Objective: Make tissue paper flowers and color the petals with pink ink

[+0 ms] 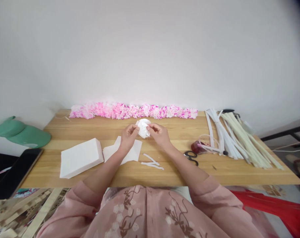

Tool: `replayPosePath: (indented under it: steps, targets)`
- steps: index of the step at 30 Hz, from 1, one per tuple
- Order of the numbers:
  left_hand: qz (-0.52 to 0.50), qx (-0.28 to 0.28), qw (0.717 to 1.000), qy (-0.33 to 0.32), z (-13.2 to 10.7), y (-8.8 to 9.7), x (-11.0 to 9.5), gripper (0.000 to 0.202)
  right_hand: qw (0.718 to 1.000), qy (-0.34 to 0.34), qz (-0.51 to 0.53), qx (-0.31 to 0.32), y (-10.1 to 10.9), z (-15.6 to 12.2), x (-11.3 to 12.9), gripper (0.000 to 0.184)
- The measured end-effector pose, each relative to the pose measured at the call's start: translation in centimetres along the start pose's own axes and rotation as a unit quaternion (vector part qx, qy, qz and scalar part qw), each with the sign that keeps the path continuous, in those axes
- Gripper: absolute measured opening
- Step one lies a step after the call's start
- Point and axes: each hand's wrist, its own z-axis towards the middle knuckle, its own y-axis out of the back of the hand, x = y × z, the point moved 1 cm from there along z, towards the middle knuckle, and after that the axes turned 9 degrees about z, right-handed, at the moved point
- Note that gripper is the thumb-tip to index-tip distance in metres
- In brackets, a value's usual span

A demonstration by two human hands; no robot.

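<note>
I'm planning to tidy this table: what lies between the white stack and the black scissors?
In the head view, white sheets and a few thin white strips lie there, with the left forearm and right forearm stretched above.

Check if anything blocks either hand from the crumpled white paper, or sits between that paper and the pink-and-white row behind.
Nothing visible does. The left hand and right hand both pinch the crumpled white paper directly, and no object shows between it and the pink-and-white row beyond.
</note>
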Motion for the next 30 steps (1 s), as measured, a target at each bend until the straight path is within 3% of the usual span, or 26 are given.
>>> replayPosePath:
  steps: [3,8,12,16,21,24,27,30]
  targets:
    - [0.073,-0.001,0.997,-0.034,-0.4,-0.1,-0.6,0.023,1.000,0.018,-0.017,0.016,0.1,0.0,0.2,0.025]
    - [0.226,0.013,0.969,-0.099,-1.0,-0.1,-1.4,0.017,0.969,0.182,-0.168,0.006,0.2,-0.4,0.6,0.021]
    - [0.202,0.020,0.975,-0.086,-0.9,-0.2,-1.0,0.016,0.941,0.237,-0.242,0.017,0.0,-0.7,0.6,0.024]
    - [0.136,0.015,0.989,-0.054,-0.8,-0.3,-0.7,0.018,0.930,0.253,-0.264,0.039,-0.2,-0.8,0.5,0.025]
    - [0.062,0.010,0.998,-0.025,-0.4,-0.2,-0.3,0.020,0.958,0.204,-0.200,0.030,-0.2,-0.6,0.4,0.023]
    - [-0.008,-0.001,1.000,0.009,-0.1,-0.2,0.0,0.020,0.990,0.105,-0.090,0.009,-0.1,-0.3,0.1,0.022]
    - [-0.036,-0.010,0.999,0.024,0.1,-0.3,0.1,0.020,1.000,0.015,-0.007,0.001,-0.1,-0.1,-0.1,0.026]
    - [-0.016,-0.003,1.000,0.012,-0.1,-0.3,0.0,0.020,0.999,0.027,-0.021,0.006,0.0,-0.1,0.0,0.026]
